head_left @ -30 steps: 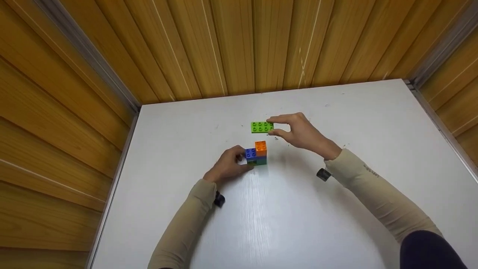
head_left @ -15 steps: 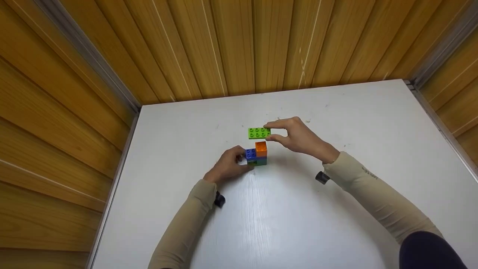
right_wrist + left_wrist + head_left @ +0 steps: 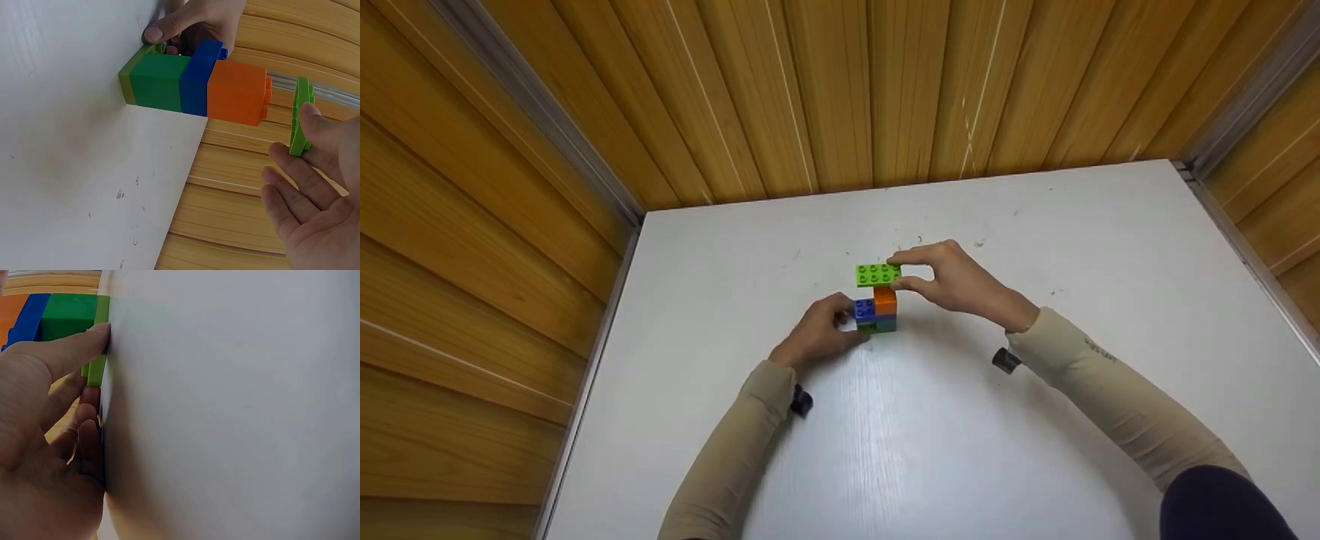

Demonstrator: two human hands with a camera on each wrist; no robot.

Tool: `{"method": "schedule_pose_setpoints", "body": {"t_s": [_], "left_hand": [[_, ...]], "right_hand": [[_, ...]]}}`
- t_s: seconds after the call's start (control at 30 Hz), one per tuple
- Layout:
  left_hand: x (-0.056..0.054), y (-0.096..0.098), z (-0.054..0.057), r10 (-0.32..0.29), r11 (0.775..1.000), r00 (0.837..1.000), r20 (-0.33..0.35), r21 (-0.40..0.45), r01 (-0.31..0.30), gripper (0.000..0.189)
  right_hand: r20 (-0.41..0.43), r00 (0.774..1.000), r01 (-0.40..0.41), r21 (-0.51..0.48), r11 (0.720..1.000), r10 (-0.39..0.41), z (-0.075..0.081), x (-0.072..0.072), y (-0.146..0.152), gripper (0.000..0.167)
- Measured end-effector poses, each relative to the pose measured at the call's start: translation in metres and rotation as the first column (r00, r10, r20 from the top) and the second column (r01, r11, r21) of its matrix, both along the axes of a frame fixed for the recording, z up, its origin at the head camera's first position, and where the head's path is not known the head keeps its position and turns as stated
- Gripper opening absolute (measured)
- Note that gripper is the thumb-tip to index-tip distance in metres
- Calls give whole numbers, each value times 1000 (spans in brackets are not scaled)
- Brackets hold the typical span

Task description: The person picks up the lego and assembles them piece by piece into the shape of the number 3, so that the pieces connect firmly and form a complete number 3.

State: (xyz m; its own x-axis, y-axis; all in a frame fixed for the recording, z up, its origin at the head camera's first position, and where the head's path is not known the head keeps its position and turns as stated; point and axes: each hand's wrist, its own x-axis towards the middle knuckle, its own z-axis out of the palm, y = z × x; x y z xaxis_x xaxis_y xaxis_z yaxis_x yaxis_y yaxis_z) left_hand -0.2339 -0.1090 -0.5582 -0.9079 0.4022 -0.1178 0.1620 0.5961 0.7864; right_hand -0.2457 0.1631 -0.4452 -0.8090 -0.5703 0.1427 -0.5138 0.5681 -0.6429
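Note:
A small tower of toy building bricks stands on the white table. It has a light-green plate [image 3: 134, 76] at the bottom, a dark-green brick [image 3: 160, 82], a blue plate [image 3: 197, 79] and an orange brick [image 3: 237, 93] on top. My left hand [image 3: 821, 328] grips the bottom plate from the left side, its thumb against that plate in the left wrist view. Between thumb and fingers, my right hand [image 3: 960, 279] pinches a bright-green studded plate [image 3: 876, 275] by its right end. This plate hovers over the orange brick, with a gap above its studs in the right wrist view.
The white table [image 3: 997, 435] reaches to wood-look panel walls [image 3: 840, 97] at the back and sides. Small dark marks [image 3: 979, 243] dot its far part. A black device [image 3: 1006, 360] sits at the right wrist, another one [image 3: 801, 403] at the left.
My right hand has brought the bright-green plate toward me and slightly left, from behind the tower to above the orange brick. My left hand and the tower have stayed in place.

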Motion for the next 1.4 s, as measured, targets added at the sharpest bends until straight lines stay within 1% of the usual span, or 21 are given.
{"method": "schedule_pose_setpoints", "body": {"t_s": [0.3, 0.4, 0.6, 0.8, 1.0, 1.4], "left_hand": [[0, 1, 1, 2, 1000, 1000, 8, -8, -2, 33], [0, 0, 1, -7, 1000, 1000, -3, -11, 7, 33], [-2, 0, 0, -40, 999, 999, -36, 0, 40, 36], [-2, 0, 0, -40, 999, 998, -41, -14, 40, 36], [-1, -1, 0, -45, 999, 998, -46, 3, 45, 36], [-1, -1, 0, -30, 999, 999, -24, 12, 30, 34]], "right_hand": [[35, 999, -19, 1, 1000, 19, -1, 2, -2, 40], [37, 999, -23, 1, 1000, 23, -2, 2, -2, 40], [14, 999, -35, -19, 999, 35, -7, 1, -2, 39], [40, 999, -37, -10, 999, 37, -9, 3, -4, 39], [42, 999, -35, 5, 999, 35, -11, 3, -4, 39], [50, 998, -48, -22, 999, 49, -17, 4, -6, 38]]}}
